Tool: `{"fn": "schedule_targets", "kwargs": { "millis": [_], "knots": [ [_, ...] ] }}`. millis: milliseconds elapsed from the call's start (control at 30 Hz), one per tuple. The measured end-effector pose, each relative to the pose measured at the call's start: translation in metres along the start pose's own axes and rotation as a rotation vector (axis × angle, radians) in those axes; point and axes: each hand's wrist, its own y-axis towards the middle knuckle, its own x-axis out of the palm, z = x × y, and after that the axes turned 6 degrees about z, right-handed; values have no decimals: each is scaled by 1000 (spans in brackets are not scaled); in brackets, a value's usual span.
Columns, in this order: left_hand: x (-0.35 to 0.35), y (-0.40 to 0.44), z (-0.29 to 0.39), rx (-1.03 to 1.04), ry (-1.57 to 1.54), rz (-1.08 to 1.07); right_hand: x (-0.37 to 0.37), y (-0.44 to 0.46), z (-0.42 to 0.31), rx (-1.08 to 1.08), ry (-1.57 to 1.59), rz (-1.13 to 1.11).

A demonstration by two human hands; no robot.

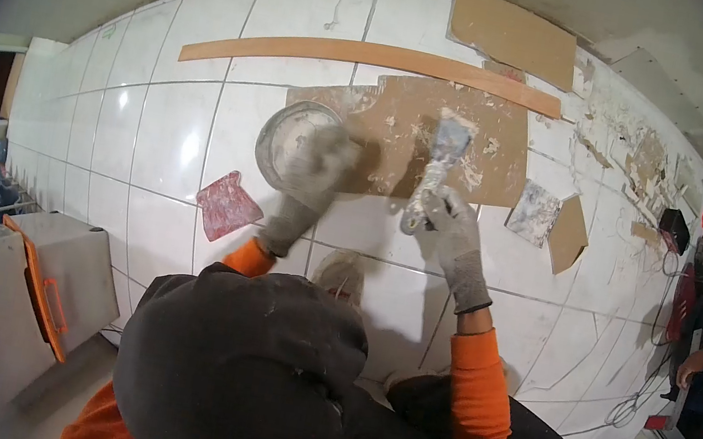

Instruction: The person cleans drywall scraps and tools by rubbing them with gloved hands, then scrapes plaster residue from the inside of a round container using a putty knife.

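Observation:
My right hand [457, 239], in a grey glove, is closed on the handle of a putty knife [449, 143]. The knife's wide blade points away from me over a brown cardboard sheet [404, 118] spotted with white compound. My left hand [322, 160], gloved too, is smeared by motion over the right side of a round bucket [267, 146]. Its fingers cannot be made out. Pale material shows inside the bucket, which stands at the cardboard's left edge. To the lower left of the bucket lies a stained red sandpaper-like piece [229, 205].
A long wooden strip [305, 46] lies beyond the cardboard, with another brown board [513, 38] behind it. Small scraps [535, 212] sit on the right. White boxes [71, 276] stand at left. At far right are another person's hand [695, 366], cables and tools.

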Motion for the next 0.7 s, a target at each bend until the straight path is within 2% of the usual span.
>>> {"fn": "schedule_targets", "kwargs": {
  "millis": [67, 133, 200, 300, 333, 367, 433, 533, 700],
  "knots": [
    [28, -3, 46, -34, 106, -325, 9, -7, -7, -73, -197, -62],
    [45, -5, 51, -490, -312, -482, 13, -14, -14, -191, -445, -64],
    [63, -8, 43, -618, -472, -593, 7, -16, -19, -345, -752, -37],
    [63, -3, 56, -741, -617, -480, -29, -14, -58, -17, -824, 187],
    [53, 2, 56, -672, -537, -564, -47, -10, -59, -106, -898, 381],
    [50, 3, 49, -674, -530, -558, -70, -6, -58, -204, -967, 574],
    [50, 0, 33, -680, -512, -538, -122, 12, -19, -177, -1367, 908],
    [53, 1, 32, -723, -511, -580, -137, 6, -16, 47, -1407, 827],
    [59, -5, 40, -691, -569, -602, -135, 19, 8, 18, -1412, 955]
  ]
}}
